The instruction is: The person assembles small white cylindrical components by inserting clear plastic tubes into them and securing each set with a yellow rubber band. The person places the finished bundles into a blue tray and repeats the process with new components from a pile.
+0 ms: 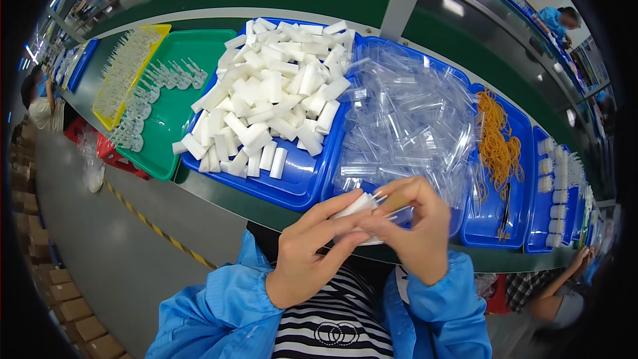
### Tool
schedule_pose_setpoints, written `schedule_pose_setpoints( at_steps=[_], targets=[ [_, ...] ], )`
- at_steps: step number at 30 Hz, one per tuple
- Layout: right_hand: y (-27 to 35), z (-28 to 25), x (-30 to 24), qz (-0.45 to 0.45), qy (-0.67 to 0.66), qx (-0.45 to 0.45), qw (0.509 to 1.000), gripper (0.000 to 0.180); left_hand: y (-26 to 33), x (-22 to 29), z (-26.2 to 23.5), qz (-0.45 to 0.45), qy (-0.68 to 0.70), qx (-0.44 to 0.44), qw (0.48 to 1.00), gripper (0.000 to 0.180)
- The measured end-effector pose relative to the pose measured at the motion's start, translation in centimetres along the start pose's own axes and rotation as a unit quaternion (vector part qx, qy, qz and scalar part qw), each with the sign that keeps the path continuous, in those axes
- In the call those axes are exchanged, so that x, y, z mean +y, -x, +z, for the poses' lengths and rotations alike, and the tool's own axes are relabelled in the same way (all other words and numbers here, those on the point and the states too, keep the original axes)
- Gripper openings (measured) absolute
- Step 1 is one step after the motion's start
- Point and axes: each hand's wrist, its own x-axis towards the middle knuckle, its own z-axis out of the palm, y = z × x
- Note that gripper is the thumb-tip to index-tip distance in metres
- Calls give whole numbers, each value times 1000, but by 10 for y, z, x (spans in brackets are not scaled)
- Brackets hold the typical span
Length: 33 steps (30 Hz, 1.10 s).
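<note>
In front of my chest, over the near edge of the bench, my left hand [309,252] is closed around a white cylindrical roll [356,207]. My right hand [420,229] meets it from the other side, its fingertips pinched at the roll's end. Clear plastic [403,215] shows between the right fingers, and thin pale tips stick out beside them. A tan patch covers part of one right finger; I cannot make out what it is. Just beyond the hands lies a blue tray [453,219] heaped with clear plastic sleeves [405,113].
White rolls [266,93] fill another blue tray [302,183]. Left of it, clear nozzle-like parts [179,74] stand in a green tray [169,159] and a yellow tray [106,123]. Rightward are yellow rubber bands [498,139], scissors [505,213] and finished-looking assemblies [557,209]. Other people sit farther along.
</note>
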Motion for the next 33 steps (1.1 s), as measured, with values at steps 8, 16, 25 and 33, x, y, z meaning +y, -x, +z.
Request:
schedule_pose_setpoints(
  at_steps=[8,16,25,33],
  targets=[
    [-5,-11,-6,64,-50,-38,996,27,-7,-6,-9,28,3,-40,999,34],
    [3,-22,0,80,-190,-57,977,40,11,-19,-10,-1,265,-28,964,28],
    [11,-17,-1,40,-189,-100,976,40,3,-7,-16,-3,226,-67,972,46],
    [8,-25,-3,-125,19,-163,979,36,-3,-11,-25,-75,254,-155,952,46]
  ],
)
